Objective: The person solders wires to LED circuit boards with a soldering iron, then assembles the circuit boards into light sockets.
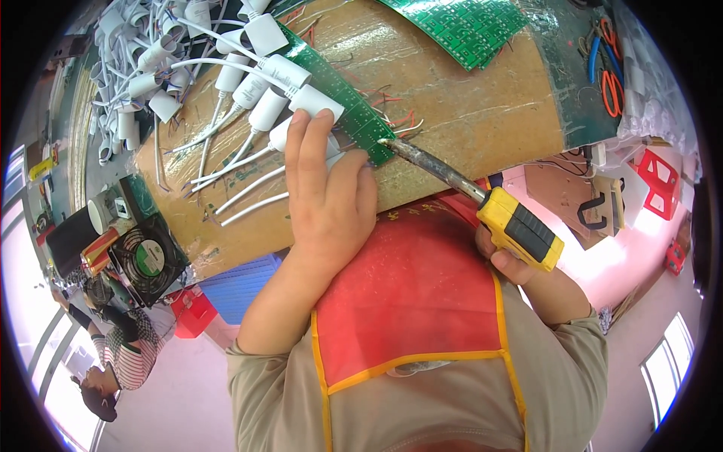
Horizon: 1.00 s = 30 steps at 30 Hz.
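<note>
My right hand (503, 256) is closed around the yellow and black handle of a soldering iron (521, 228). Its tip touches, or nearly touches, the near end of a long green circuit board strip (331, 90). My left hand (329, 188) bends over a white cylindrical housing with a cable (279, 135), its fingers pressed on it beside the strip's edge. That housing is partly hidden under the fingers. Several similar white housings (268, 110) lie along the strip's left side, with their white cables trailing left. Short red and white wires (399, 124) lie by the strip's right edge.
A heap of white cabled housings (143, 75) covers the far left. Stacked green boards (459, 30) lie at the far edge. Pliers and orange-handled scissors (610, 94) sit at right. A black fan (147, 258) stands at the left edge; another person (120, 346) is beyond.
</note>
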{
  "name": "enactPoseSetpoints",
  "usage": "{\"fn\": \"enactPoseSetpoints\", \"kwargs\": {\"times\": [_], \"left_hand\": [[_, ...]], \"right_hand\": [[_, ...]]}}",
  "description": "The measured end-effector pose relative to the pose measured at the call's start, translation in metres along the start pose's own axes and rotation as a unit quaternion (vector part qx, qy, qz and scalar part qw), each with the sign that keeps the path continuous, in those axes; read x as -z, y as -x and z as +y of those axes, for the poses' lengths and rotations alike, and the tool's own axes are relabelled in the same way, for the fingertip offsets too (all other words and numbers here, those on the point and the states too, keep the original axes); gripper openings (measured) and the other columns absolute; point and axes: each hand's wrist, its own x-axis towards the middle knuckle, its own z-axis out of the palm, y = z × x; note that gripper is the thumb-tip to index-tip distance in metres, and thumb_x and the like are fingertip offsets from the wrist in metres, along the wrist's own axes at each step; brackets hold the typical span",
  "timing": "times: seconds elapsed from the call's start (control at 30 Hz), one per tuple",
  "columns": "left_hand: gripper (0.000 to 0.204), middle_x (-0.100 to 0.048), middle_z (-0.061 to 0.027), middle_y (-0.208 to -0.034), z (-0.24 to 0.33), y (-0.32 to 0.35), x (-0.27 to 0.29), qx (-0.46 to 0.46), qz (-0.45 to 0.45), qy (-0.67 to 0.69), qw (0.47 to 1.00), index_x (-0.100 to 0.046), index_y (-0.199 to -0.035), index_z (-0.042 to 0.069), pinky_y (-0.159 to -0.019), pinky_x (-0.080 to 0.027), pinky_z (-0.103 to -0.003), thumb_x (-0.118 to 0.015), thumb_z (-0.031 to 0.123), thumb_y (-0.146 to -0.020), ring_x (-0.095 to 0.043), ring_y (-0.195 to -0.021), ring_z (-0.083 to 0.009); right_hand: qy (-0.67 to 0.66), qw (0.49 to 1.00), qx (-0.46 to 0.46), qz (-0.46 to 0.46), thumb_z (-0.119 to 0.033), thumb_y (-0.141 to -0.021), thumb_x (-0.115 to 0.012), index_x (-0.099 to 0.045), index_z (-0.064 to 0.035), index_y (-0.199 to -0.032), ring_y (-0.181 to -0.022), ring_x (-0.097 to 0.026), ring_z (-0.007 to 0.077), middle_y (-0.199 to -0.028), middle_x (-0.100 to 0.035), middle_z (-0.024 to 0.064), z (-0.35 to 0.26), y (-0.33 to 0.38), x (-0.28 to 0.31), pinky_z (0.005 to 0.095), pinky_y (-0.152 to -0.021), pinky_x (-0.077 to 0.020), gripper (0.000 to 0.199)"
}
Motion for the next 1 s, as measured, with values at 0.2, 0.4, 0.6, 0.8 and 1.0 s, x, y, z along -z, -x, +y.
{"fn": "enactPoseSetpoints", "kwargs": {"times": [0.2, 0.4, 0.6, 0.8, 1.0], "left_hand": [[0.022, -0.045, -0.0242, -0.14, -0.003, 0.002, 0.008, -0.013, -0.017, 0.019, 1.0, -0.065, -0.095, 0.001, -0.107, -0.039, -0.055, -0.072, -0.002, -0.074, -0.041, -0.134, -0.05], [0.021, -0.046, -0.0242, -0.14, -0.004, 0.003, 0.01, -0.017, -0.027, 0.003, 0.999, -0.065, -0.093, 0.003, -0.107, -0.037, -0.059, -0.074, 0.001, -0.074, -0.04, -0.135, -0.0495], [0.02, -0.048, -0.0236, -0.139, -0.008, 0.007, 0.002, -0.017, 0.008, 0.011, 1.0, -0.063, -0.091, 0.003, -0.107, -0.036, -0.062, -0.073, 0.0, -0.074, -0.042, -0.133, -0.05], [0.018, -0.049, -0.0233, -0.137, -0.009, 0.007, -0.003, -0.025, 0.035, 0.025, 0.999, -0.061, -0.09, 0.001, -0.106, -0.036, -0.063, -0.071, -0.001, -0.074, -0.045, -0.13, -0.0499], [0.018, -0.051, -0.0225, -0.137, -0.007, 0.008, 0.0, -0.016, 0.016, 0.008, 1.0, -0.064, -0.085, 0.001, -0.105, -0.041, -0.054, -0.071, -0.006, -0.07, -0.046, -0.131, -0.0479]], "right_hand": [[-0.045, 0.999, -0.013, -0.014, -0.02, -0.085, -0.067, -0.056, -0.0049, -0.084, -0.061, -0.053, 0.0252, -0.071, -0.055, 0.0063, 0.008, 0.005, 0.001, 0.0361, -0.058, -0.0432, 0.019], [-0.115, 0.993, -0.032, -0.018, -0.02, -0.087, -0.069, -0.053, 0.002, -0.098, -0.061, -0.052, 0.017, -0.073, -0.053, 0.0055, 0.01, 0.009, -0.001, 0.0285, -0.055, -0.0417, 0.03], [-0.115, 0.993, -0.012, -0.018, -0.019, -0.087, -0.069, -0.052, 0.0013, -0.095, -0.057, -0.049, 0.0178, -0.071, -0.051, 0.0063, 0.003, -0.001, -0.002, 0.0298, -0.052, -0.0402, 0.028], [-0.082, 0.995, 0.021, -0.044, -0.021, -0.088, -0.067, -0.051, -0.0017, -0.088, -0.055, -0.048, 0.0206, -0.066, -0.05, 0.0058, 0.011, 0.004, 0.001, 0.0321, -0.051, -0.0379, 0.025], [0.001, 0.999, 0.012, -0.043, -0.021, -0.085, -0.068, -0.052, -0.0062, -0.075, -0.054, -0.049, 0.0272, -0.065, -0.052, 0.0069, 0.003, 0.004, 0.0, 0.0376, -0.052, -0.0392, 0.024]]}}
